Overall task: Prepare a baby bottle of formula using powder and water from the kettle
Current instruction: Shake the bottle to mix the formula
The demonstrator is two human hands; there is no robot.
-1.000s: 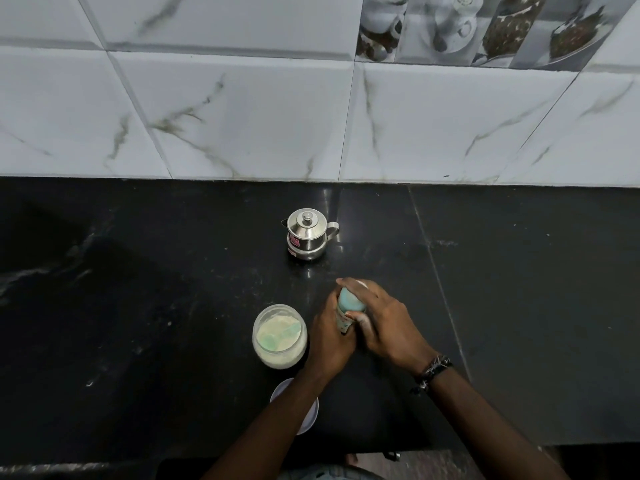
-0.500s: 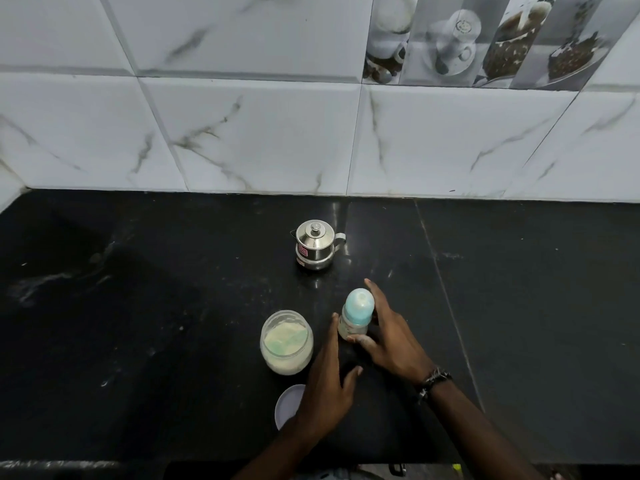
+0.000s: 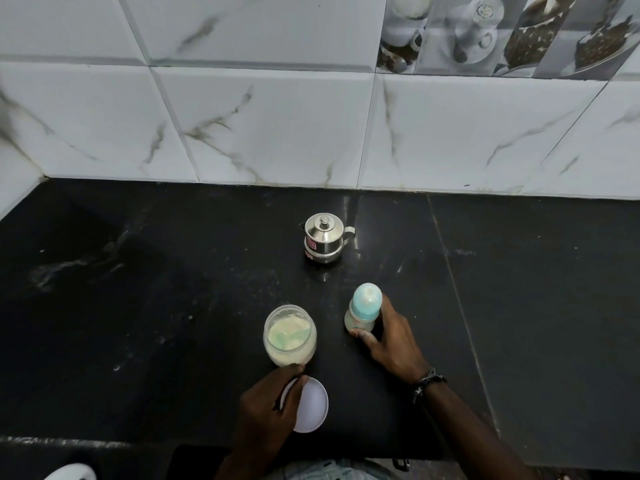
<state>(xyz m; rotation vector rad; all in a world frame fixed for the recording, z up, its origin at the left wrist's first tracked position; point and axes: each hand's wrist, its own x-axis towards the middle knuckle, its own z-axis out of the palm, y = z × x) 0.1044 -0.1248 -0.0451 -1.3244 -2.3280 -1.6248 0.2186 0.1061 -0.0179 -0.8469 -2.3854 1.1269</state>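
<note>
A baby bottle (image 3: 362, 309) with a light blue cap stands upright on the black counter (image 3: 138, 306). My right hand (image 3: 391, 337) wraps around its right side and base. To its left stands an open clear jar (image 3: 290, 336) of pale formula powder with a green scoop lying in it. Just in front of the jar, my left hand (image 3: 268, 415) rests on the jar's white lid (image 3: 310, 405), fingers curled over its left edge. A small steel kettle (image 3: 323, 238) with its lid on stands farther back, apart from both hands.
A white marble-patterned tiled wall (image 3: 277, 126) rises behind the counter. The counter's front edge (image 3: 104, 445) runs along the bottom of the view. A white object (image 3: 71, 472) shows at the bottom left corner.
My left hand let go of the bottle and moved back and down onto the white lid. My right hand stays on the bottle, which now stands on the counter.
</note>
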